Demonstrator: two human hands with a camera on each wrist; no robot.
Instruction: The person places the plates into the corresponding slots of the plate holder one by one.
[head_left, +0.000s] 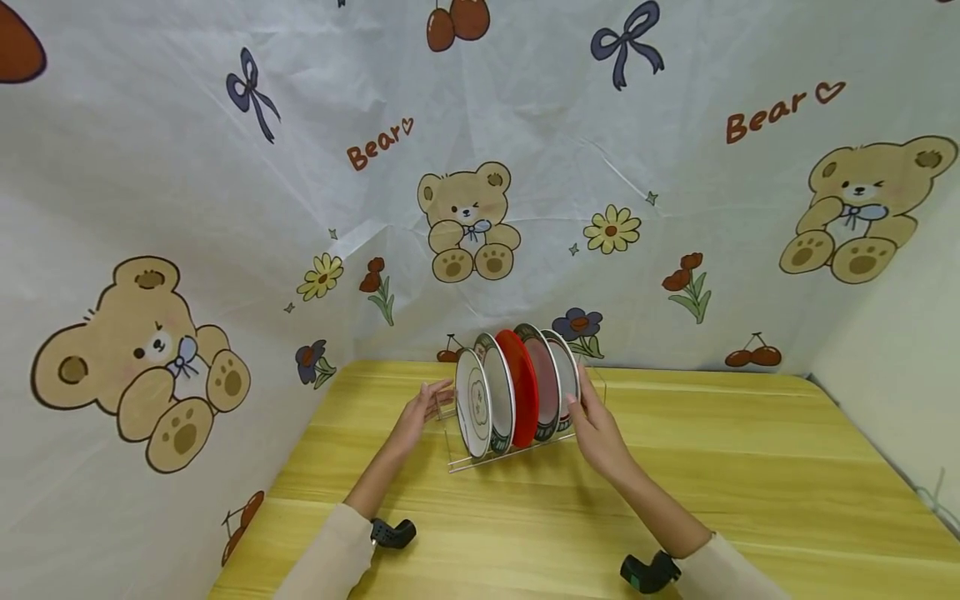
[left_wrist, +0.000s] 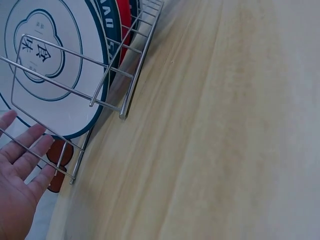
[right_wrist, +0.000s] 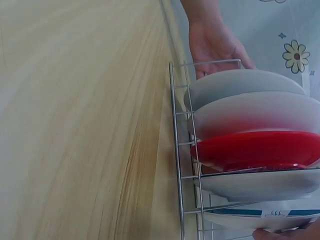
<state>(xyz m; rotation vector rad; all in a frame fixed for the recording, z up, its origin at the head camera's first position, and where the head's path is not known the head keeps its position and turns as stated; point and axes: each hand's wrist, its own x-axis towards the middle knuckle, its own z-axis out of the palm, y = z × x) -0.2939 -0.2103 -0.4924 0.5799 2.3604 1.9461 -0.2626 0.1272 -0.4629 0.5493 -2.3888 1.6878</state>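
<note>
Your wire rack [head_left: 517, 450] stands on the counter [head_left: 750, 467] with all five plates upright, the red plate [head_left: 519, 385] in the middle. Your left hand [head_left: 420, 414] rests flat, fingers released, against the front end; your right hand [head_left: 596, 429] grasps the rearmost plate [head_left: 567, 377], so loading looks finished.

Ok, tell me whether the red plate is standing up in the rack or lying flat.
Standing. The red plate sits on edge in the wire rack, slotted between white plates, third from the front.
</note>
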